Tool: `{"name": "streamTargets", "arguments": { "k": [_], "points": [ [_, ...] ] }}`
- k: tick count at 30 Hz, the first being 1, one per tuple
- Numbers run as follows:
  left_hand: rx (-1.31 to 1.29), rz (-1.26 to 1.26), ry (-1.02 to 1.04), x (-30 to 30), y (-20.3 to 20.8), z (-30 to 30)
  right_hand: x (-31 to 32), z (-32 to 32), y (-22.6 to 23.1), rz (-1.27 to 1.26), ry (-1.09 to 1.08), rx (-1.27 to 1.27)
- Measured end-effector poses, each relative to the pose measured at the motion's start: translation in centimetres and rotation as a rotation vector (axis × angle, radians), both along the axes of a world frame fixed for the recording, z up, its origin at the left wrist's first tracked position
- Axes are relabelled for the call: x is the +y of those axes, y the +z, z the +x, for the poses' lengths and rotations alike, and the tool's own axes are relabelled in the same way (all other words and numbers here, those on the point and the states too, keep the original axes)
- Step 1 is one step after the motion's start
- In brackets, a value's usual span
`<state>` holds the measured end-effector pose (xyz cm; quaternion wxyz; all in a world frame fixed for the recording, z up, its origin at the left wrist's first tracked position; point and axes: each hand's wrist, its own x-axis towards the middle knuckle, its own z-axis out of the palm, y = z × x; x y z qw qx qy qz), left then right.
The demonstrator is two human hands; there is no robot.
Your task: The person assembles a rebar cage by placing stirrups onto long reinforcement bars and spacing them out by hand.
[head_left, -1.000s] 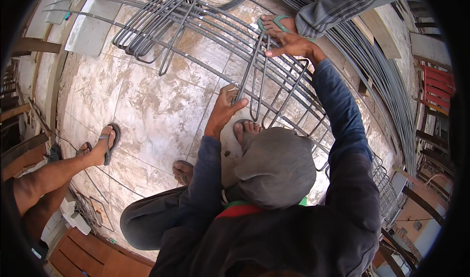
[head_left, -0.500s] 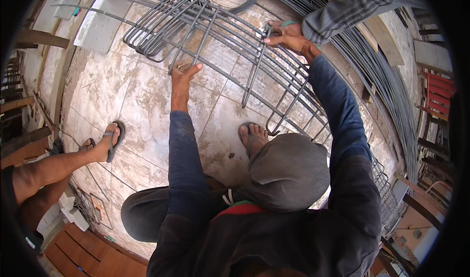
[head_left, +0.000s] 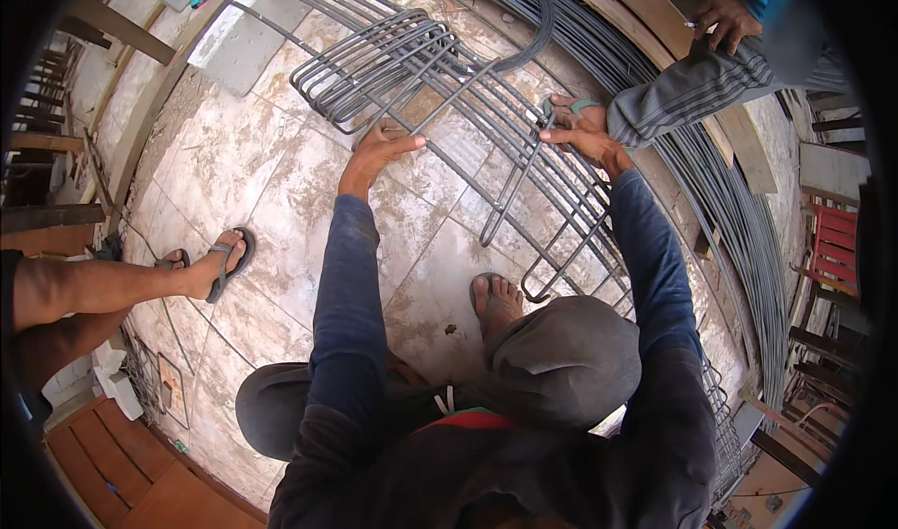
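My left hand [head_left: 376,158] is closed at the lower end of a bent rebar stirrup beside a bunch of similar grey stirrups [head_left: 369,57], its thumb sticking out to the right. Some of its fingers are hidden behind the steel. My right hand [head_left: 589,141] grips the upper end of another narrow stirrup [head_left: 510,197], thumb on top. Both sets of stirrups hang around several long ribbed rebars [head_left: 472,183] that run slantwise from upper left to lower right. A hooked bar end [head_left: 535,295] curls close above my knee.
A co-worker's foot and striped trouser leg [head_left: 692,89] are right beside my right hand; their hand [head_left: 728,19] holds a small white stick. Long bundled rods [head_left: 739,220] lie at right. Another person's sandalled foot [head_left: 224,262] rests on the tiled floor at left.
The whole view has shifted, so the steel appears lower and farther right. My left hand's stirrup is nearer the bunch. The co-worker's hand has come into view; my right hand keeps its grip.
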<state>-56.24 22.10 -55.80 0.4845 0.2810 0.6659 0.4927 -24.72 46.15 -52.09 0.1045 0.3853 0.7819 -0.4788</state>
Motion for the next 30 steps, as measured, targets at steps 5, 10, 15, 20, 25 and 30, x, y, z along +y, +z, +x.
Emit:
{"name": "streamTargets", "arguments": {
  "k": [5,10,15,20,25,30],
  "points": [
    [-0.031,0.046,0.062,0.3,0.6,1.0,-1.4,0.5,0.8,-0.075,-0.142,0.032],
    [0.018,0.067,0.007,0.2,1.3,0.6,-1.3,1.1,0.3,-0.055,-0.199,0.006],
    [0.12,0.091,0.004,0.9,-0.9,0.0,-1.5,1.4,0.6,-0.195,-0.198,0.115],
    [0.117,0.064,-0.047,1.3,-2.9,-0.6,-3.0,0.6,2.4,-0.261,-0.286,0.133],
    [0.113,-0.005,-0.082,0.3,-1.3,-1.4,-6.3,-1.2,4.8,-0.071,-0.357,0.148],
    [-0.033,0.18,-0.028,-2.8,2.1,-1.0,-8.9,-1.5,9.2,0.275,-0.46,0.018]
  ]
}}
